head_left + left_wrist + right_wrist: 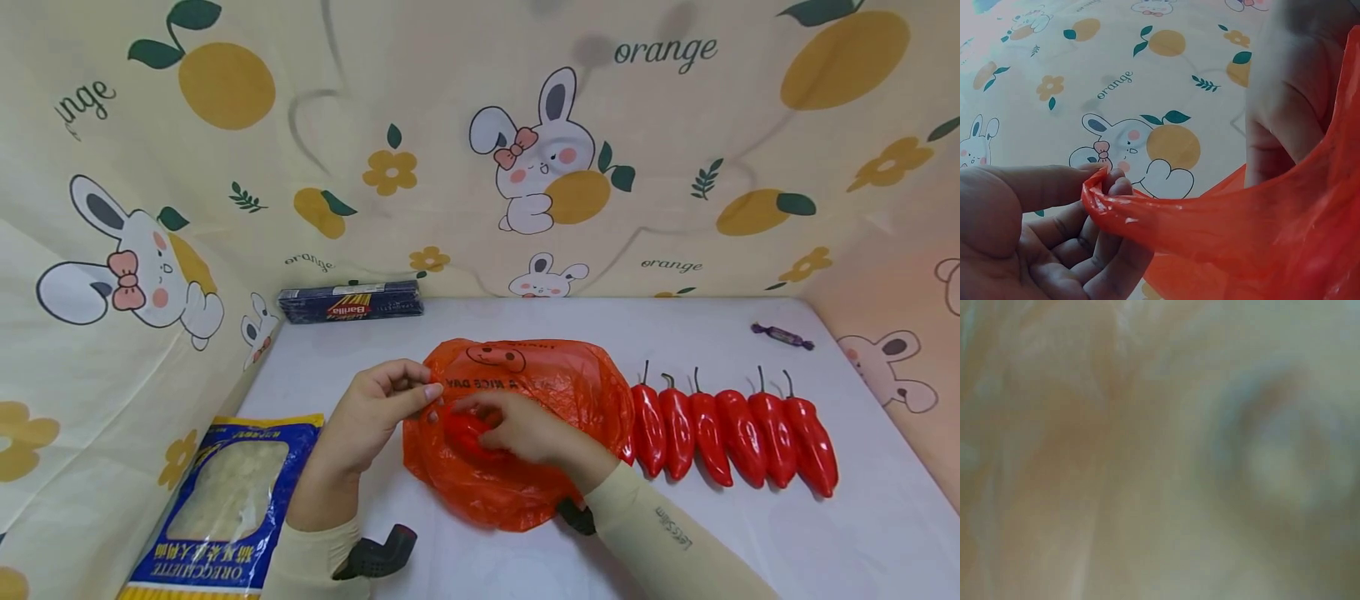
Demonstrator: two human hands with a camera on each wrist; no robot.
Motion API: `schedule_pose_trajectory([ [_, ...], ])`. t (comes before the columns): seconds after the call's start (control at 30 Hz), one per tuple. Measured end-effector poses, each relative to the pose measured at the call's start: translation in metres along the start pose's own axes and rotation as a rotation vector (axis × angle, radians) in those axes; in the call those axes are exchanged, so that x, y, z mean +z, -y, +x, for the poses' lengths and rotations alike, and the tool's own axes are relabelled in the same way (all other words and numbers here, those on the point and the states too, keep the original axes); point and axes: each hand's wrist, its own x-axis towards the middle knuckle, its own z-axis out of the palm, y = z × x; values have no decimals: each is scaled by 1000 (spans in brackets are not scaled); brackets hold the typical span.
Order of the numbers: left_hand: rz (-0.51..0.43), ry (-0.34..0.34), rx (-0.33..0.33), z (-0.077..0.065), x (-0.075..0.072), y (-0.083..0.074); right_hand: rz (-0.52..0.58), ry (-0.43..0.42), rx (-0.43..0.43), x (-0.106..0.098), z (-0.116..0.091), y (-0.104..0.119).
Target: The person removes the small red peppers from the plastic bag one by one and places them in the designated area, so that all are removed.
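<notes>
My left hand point(382, 404) pinches the rim of an orange-red plastic bag point(555, 408) between thumb and fingers, and the left wrist view shows the pinched edge point(1100, 200) up close. In the head view my right hand point(517, 425) reaches into the bag's mouth, its fingers and thumb around a smooth red pepper point(468, 435). The bag's film hides part of that hand in the left wrist view. Several glossy red peppers point(746, 437) with dark stems stand in a row to the right of the bag. The right wrist view is too blurred to read.
A dark blue Barilla pasta box point(351, 302) lies at the back left. A blue and yellow orecchiette packet point(225, 500) is on the left, beside the left forearm. A small purple wrapped candy point(782, 336) lies at the back right. Patterned cloth walls point(450, 208) enclose the white table point(675, 333).
</notes>
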Motion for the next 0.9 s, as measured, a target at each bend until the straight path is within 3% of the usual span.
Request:
schedule_pose_trajectory([
  [0.17,4,16,12,0,-1,2,62,-11,43,-9,-6,-2],
  [0.33,11,15,19,1,-1,3,99,-19,28,-18,-14,-5],
  [0.9,35,-25,-12,1,1,0,183,-118,-98,-34,-55,-11],
])
